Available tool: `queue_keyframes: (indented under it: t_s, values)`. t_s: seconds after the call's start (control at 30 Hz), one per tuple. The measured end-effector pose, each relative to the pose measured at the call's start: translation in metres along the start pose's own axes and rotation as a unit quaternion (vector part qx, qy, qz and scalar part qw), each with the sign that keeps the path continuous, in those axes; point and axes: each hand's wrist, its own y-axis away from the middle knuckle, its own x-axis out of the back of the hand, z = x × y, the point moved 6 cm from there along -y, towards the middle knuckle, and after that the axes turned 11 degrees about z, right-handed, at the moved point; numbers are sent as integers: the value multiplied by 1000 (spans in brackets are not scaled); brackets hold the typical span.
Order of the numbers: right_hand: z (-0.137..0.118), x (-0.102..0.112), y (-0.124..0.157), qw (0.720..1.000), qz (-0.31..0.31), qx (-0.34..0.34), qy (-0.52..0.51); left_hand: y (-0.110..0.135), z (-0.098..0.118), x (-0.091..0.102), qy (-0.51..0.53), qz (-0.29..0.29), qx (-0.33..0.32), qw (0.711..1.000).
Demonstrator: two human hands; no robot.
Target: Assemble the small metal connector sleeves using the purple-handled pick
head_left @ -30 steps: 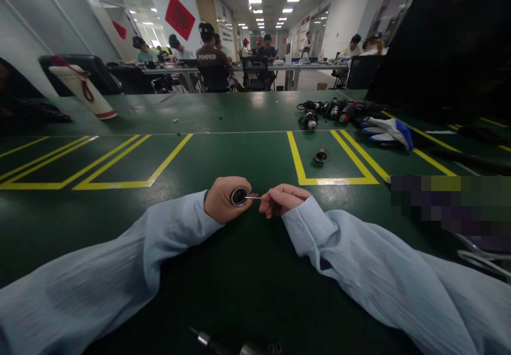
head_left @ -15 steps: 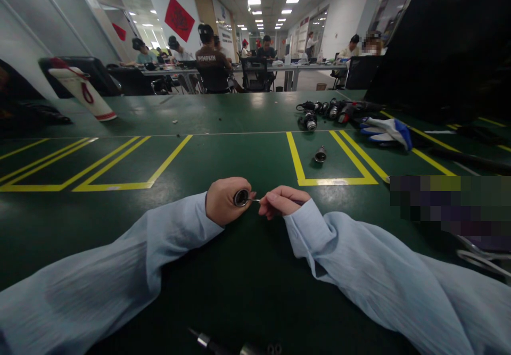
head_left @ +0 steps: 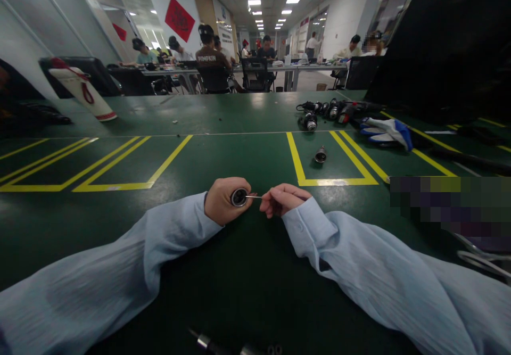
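My left hand (head_left: 222,201) is wrapped round a small round metal connector (head_left: 239,197), its open end facing me. My right hand (head_left: 282,198) pinches a thin metal tool (head_left: 254,197) whose tip reaches the connector's rim. Both hands rest on the green table (head_left: 247,270), forearms in pale blue sleeves.
A loose metal connector (head_left: 320,155) lies inside a yellow-taped box. Beyond it sits a pile of dark connectors and cables (head_left: 328,110) beside a blue-and-white glove (head_left: 386,129). A white and red bottle (head_left: 83,91) stands far left. Small metal parts (head_left: 223,346) lie at the near edge. People work at far tables.
The thin tool's tip has drawn back a little from the connector since half a second ago; both hands stay in the same spot.
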Motion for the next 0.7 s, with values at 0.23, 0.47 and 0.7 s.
queue_keyframes:
  t_s: [0.23, 0.47, 0.7]
  values:
    - [-1, 0, 3, 998, 19, 20, 50, 1, -3, 0, -44, 12, -3, 999]
    - [0, 0, 1, 1000, -9, -8, 18, -2, 3, 1, 5, 1, 0, 1000]
    - [2, -2, -1, 999, -18, -29, -33, -1, 3, 0, 18, -9, 3, 1000]
